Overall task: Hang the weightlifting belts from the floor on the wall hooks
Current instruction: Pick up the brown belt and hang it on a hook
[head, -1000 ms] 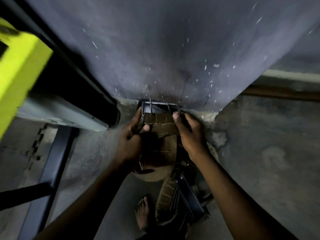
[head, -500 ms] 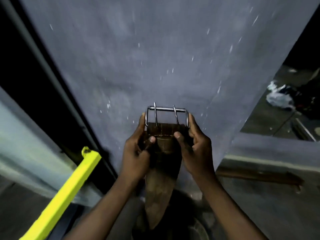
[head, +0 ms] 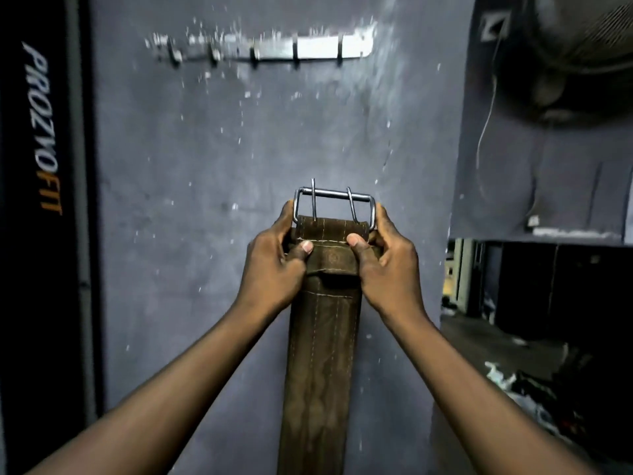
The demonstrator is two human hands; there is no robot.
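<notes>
A brown leather weightlifting belt [head: 322,354] hangs straight down in front of the grey wall, its two-pronged steel buckle [head: 334,205] at the top. My left hand [head: 274,265] grips the belt's left edge just under the buckle, thumb on the front. My right hand [head: 387,265] grips the right edge the same way. High on the wall is a metal hook rail [head: 274,48] with several empty hooks, well above the buckle and slightly left of it.
A black upright with "PROZYOFIT" lettering [head: 44,128] stands along the left edge. A wall fan [head: 575,56] with a dangling cord is at the top right. Dark clutter lies on the floor at the right [head: 534,382].
Both hands have lifted the belt from the floor up to chest height. My view has swung upward from the floor to the wall, and the hook rail has come into sight.
</notes>
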